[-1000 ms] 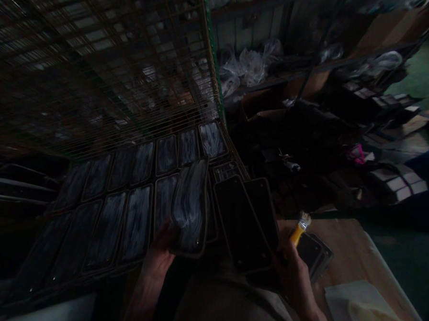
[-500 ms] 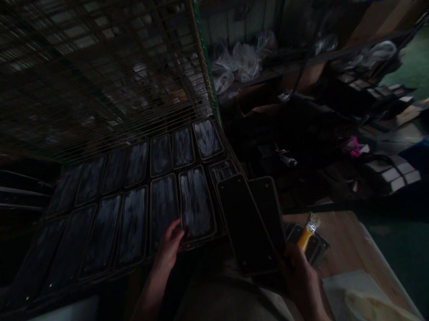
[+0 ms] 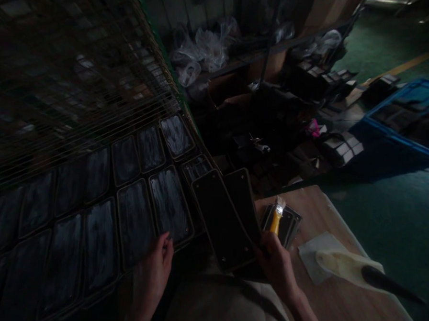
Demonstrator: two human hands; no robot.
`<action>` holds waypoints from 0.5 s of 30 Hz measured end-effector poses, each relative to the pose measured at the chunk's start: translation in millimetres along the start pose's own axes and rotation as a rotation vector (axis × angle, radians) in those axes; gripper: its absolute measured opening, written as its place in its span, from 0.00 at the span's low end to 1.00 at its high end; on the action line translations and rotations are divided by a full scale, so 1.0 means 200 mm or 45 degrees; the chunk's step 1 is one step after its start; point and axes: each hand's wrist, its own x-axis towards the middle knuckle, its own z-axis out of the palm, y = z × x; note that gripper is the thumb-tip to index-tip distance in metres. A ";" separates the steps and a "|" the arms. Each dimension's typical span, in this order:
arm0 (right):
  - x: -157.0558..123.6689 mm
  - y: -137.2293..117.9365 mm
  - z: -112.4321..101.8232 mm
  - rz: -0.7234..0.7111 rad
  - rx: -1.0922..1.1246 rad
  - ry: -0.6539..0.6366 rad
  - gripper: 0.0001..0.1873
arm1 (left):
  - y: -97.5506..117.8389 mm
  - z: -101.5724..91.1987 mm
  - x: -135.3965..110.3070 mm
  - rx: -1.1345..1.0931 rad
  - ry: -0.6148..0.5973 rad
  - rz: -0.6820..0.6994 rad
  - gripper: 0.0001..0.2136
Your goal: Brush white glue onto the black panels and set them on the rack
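Observation:
The scene is very dark. My left hand (image 3: 155, 266) rests with fingers stretched out at the near edge of a coated dark panel (image 3: 171, 207) lying in a grid of like panels (image 3: 95, 240) on a wire shelf. My right hand (image 3: 276, 262) is closed round two bare black panels (image 3: 223, 217) held fanned and tilted up, together with a yellow-handled brush (image 3: 276, 216) whose bristles point up.
A wire rack (image 3: 78, 76) rises at the left. A wooden table (image 3: 340, 301) at the right bears a stack of panels (image 3: 286, 222), a white sheet and a cloth (image 3: 342, 260). Behind stand shelves with plastic bags (image 3: 202, 49), boxes and a blue crate (image 3: 404, 113).
My left hand laid the coated panel down into the grid and let go; it now rests at its near edge. The view has swung to the right.

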 end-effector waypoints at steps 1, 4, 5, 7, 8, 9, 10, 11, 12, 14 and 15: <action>-0.01 -0.01 -0.01 -0.009 0.020 0.004 0.07 | 0.04 0.05 -0.01 -0.224 -0.176 0.012 0.16; -0.07 0.00 -0.05 -0.003 0.075 0.029 0.08 | 0.15 0.26 -0.03 -0.796 -0.727 -0.060 0.21; -0.10 0.00 -0.07 0.019 0.084 0.046 0.09 | 0.18 0.33 -0.04 -0.920 -0.823 -0.115 0.23; -0.17 0.03 -0.12 0.080 0.092 0.106 0.09 | 0.26 0.44 -0.07 -1.143 -0.871 -0.256 0.25; -0.21 0.05 -0.14 0.113 0.093 0.141 0.09 | 0.30 0.48 -0.09 -1.228 -0.875 -0.304 0.25; -0.25 0.08 -0.17 0.146 0.093 0.176 0.09 | 0.33 0.51 -0.11 -1.283 -0.880 -0.323 0.26; -0.30 0.10 -0.19 0.179 0.088 0.216 0.09 | 0.37 0.54 -0.13 -1.296 -0.902 -0.302 0.26; -0.35 0.14 -0.22 0.213 0.075 0.260 0.09 | 0.41 0.57 -0.15 -1.271 -0.934 -0.247 0.26; -0.40 0.18 -0.23 0.246 0.057 0.302 0.09 | 0.45 0.60 -0.16 -1.227 -0.969 -0.180 0.25; -0.50 0.27 -0.25 0.316 0.011 0.376 0.08 | 0.52 0.70 -0.18 -1.158 -1.056 -0.090 0.24; -0.55 0.32 -0.24 0.352 -0.008 0.404 0.08 | 0.55 0.77 -0.19 -1.155 -1.111 -0.082 0.23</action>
